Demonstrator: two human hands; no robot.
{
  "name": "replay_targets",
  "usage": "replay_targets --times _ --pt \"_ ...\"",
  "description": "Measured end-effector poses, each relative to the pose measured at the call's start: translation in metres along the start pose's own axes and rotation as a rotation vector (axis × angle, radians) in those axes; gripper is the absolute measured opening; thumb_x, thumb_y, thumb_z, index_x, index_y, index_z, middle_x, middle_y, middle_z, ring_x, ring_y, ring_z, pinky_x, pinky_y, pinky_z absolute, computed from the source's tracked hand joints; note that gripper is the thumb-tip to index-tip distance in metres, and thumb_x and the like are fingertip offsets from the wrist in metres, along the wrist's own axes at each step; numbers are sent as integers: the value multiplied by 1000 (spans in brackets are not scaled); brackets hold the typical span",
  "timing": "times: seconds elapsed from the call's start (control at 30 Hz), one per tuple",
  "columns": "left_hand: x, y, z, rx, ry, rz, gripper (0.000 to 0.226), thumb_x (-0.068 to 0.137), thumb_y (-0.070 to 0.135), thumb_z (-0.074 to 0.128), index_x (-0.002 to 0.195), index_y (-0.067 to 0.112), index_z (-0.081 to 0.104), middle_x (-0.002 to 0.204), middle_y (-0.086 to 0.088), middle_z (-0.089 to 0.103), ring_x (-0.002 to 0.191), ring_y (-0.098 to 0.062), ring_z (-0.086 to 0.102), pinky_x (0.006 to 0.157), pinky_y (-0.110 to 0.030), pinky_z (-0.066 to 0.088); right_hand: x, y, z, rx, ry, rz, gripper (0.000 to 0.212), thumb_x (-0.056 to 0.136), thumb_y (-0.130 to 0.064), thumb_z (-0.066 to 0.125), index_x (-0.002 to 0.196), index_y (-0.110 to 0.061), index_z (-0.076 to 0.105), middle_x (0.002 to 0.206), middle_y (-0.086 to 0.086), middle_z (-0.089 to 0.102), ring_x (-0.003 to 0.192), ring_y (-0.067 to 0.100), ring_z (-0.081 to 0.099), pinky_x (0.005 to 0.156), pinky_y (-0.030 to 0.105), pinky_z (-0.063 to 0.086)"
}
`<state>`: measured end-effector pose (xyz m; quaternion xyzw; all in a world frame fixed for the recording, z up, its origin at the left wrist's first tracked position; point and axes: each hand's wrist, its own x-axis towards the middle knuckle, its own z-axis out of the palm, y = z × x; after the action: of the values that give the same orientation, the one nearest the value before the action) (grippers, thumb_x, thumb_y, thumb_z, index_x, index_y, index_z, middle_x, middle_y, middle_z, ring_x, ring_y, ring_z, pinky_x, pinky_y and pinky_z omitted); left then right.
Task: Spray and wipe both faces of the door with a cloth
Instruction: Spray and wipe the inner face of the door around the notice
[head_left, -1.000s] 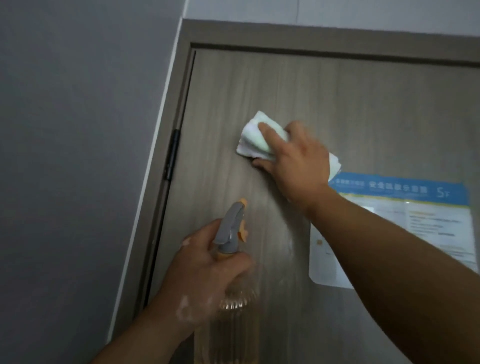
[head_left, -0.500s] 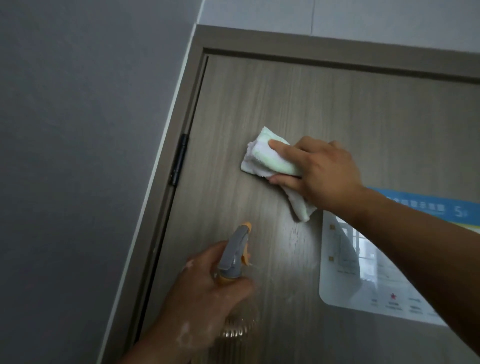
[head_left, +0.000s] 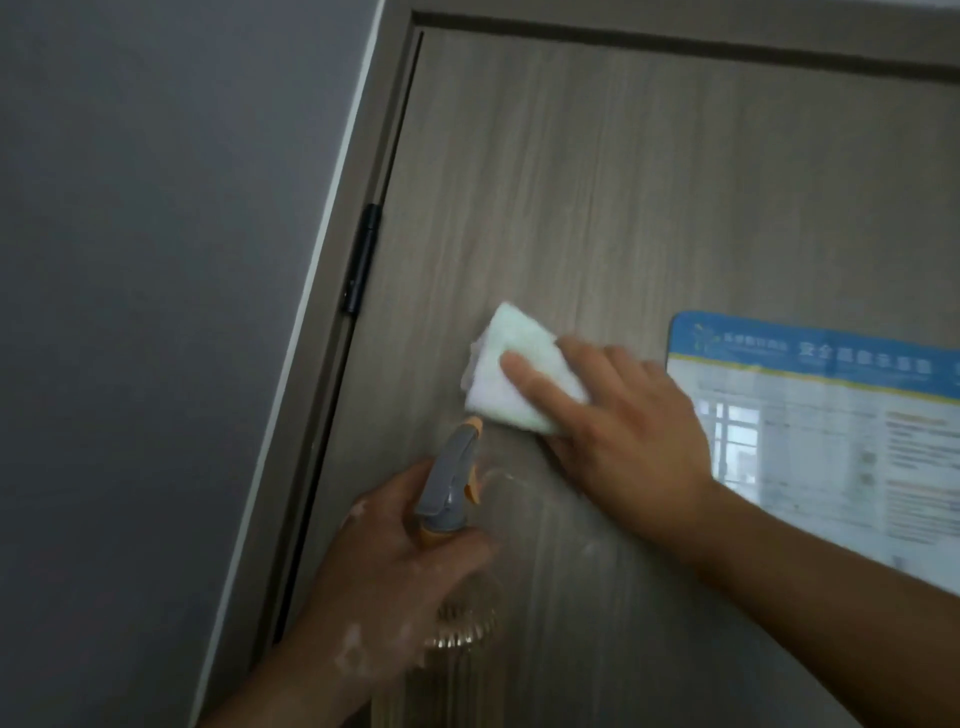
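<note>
Head view: my right hand (head_left: 623, 441) lies flat against the door (head_left: 623, 182), fingers straight and spread. The forefinger is stretched across the folded cloth (head_left: 514, 374), pressing it to the wood rather than clenching it. The thumb sits by the cloth's lower edge, and I cannot tell whether it nips the fold. From my palm the cloth lies at about ten o'clock, a pale pad whose longer side seems to run from eleven to five o'clock, though blur softens its edges. My left hand (head_left: 395, 587) is lower, at about seven o'clock from the cloth, fingers wrapped round the neck of the spray bottle (head_left: 452, 483). The bottle's grey and orange head points up toward one o'clock, and its nozzle is just beneath the cloth's bottom corner. So the right hand is the one on the work, and the left only carries the bottle. Outward from there, a faint wet sheen shows on the wood at six o'clock of the cloth. A glossy notice (head_left: 831, 441) is stuck to the door at three o'clock, just beside my knuckles. The dark hinge (head_left: 361, 260) stands at ten o'clock on the door frame (head_left: 374, 156), with the grey wall (head_left: 156, 260) beyond. I judge the next stroke wants to run down toward six o'clock through that sheen, clear of the notice's edge and of the nozzle.
</note>
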<state>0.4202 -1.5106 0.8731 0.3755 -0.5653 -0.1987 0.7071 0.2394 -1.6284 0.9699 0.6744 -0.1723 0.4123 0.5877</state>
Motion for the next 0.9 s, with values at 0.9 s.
replay_targets --times 0.9 --pt "-40 -45 -21 252 -18 -99 31 59 31 73 86 17 67 72 -19 61 68 -44 63 64 -66 55 41 -2 18 74 48 160 53 98 -47 58 148 -32 53 126 15 63 98 42 59 78 49 48"
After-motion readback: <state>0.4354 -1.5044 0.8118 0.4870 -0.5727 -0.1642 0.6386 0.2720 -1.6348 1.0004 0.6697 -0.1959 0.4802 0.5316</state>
